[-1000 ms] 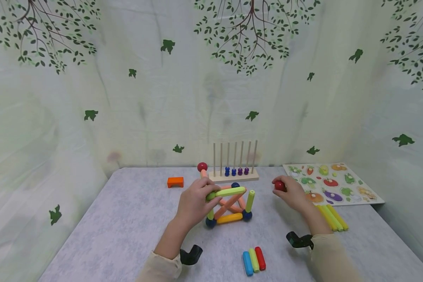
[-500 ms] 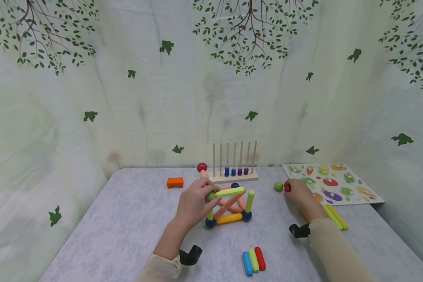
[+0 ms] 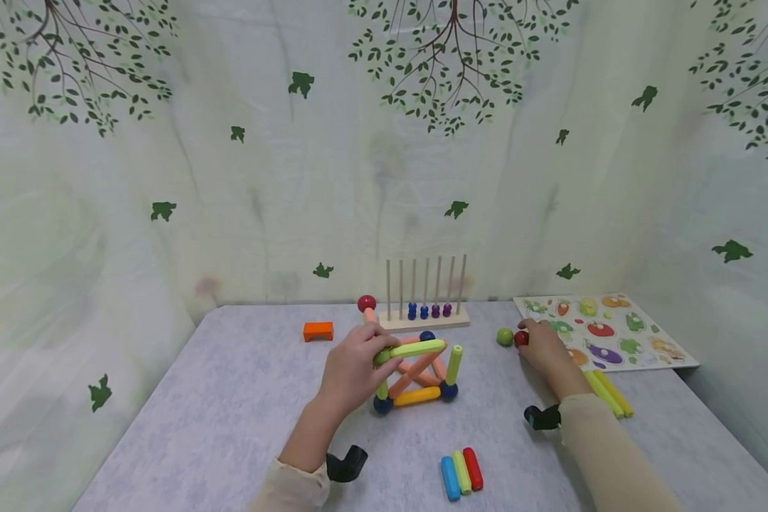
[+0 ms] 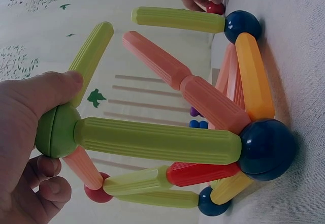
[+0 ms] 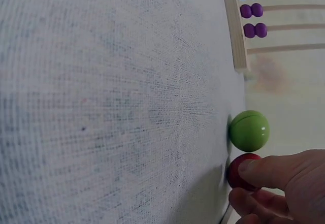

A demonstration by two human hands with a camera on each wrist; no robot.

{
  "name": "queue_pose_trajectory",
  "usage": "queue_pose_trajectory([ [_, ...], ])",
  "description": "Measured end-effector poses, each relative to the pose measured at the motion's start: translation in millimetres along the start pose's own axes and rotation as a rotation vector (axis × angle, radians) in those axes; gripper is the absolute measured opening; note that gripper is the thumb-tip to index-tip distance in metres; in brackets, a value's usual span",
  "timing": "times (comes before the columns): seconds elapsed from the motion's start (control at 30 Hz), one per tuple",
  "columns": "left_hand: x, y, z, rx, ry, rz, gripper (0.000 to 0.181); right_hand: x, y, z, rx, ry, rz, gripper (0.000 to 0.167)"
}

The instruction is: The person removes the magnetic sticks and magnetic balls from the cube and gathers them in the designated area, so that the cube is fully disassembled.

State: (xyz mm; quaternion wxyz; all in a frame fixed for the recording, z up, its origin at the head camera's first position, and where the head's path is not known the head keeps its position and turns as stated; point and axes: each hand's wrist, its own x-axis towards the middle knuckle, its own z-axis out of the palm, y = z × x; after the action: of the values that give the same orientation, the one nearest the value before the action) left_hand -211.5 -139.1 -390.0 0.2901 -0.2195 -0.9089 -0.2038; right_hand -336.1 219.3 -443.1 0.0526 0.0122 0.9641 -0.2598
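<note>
My left hand [image 3: 358, 363] grips a green ball [image 4: 53, 131] at an upper corner of a magnetic stick-and-ball frame [image 3: 416, 395]. From that ball, one light-green stick [image 4: 157, 140] runs down to a dark-blue ball [image 4: 267, 149], and another stick [image 4: 93, 61] juts out with its far end free. Pink, yellow and red sticks join the other blue balls. At the right, my right hand [image 3: 546, 355] has its thumb and fingers on a red ball [image 5: 244, 172], pinching it at the table surface. A loose green ball [image 5: 249, 131] sits right beside the red one.
Behind the frame stands a wooden peg counter [image 3: 425, 321] with beads. An orange block [image 3: 318, 331] lies to its left. A vegetable picture board [image 3: 640, 334] and light-green and yellow sticks [image 3: 613, 393] lie at right. Short sticks [image 3: 461, 473] lie near the front.
My right hand has moved a little to the right with the red ball, and the loose green ball has come into view beside it. The left hand and the frame have stayed put.
</note>
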Motion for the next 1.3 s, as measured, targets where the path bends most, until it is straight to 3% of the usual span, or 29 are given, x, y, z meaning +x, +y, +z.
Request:
queue_pose_trajectory([
  [0.27, 0.6, 0.2, -0.8, 0.009, -0.014, -0.009, 0.024, -8.2, -2, -4, -0.021, 0.081, -0.01, 0.048],
  [0.57, 0.6, 0.0, -0.7, 0.012, -0.017, -0.016, 0.024, -27.5, -26, 1, 0.105, 0.166, -0.211, 0.036],
  [0.7, 0.2, -0.4, -0.6, 0.008, -0.016, -0.015, 0.024, -39.9, -44, 8, 0.204, 0.118, -0.249, 0.034],
  [0.83, 0.4, -0.3, -1.1, 0.001, -0.013, -0.015, 0.024, -53.2, -57, 15, 0.283, -0.01, -0.292, 0.034],
  [1.03, 1.5, 0.2, -1.7, -0.005, -0.011, -0.013, 0.025, -68.1, -66, 28, 0.257, -0.19, -0.378, 0.034],
  [1.3, 0.9, 0.8, -1.4, -0.01, -0.012, -0.02, 0.024, -74.9, -72, 42, 0.225, -0.245, -0.441, 0.034],
])
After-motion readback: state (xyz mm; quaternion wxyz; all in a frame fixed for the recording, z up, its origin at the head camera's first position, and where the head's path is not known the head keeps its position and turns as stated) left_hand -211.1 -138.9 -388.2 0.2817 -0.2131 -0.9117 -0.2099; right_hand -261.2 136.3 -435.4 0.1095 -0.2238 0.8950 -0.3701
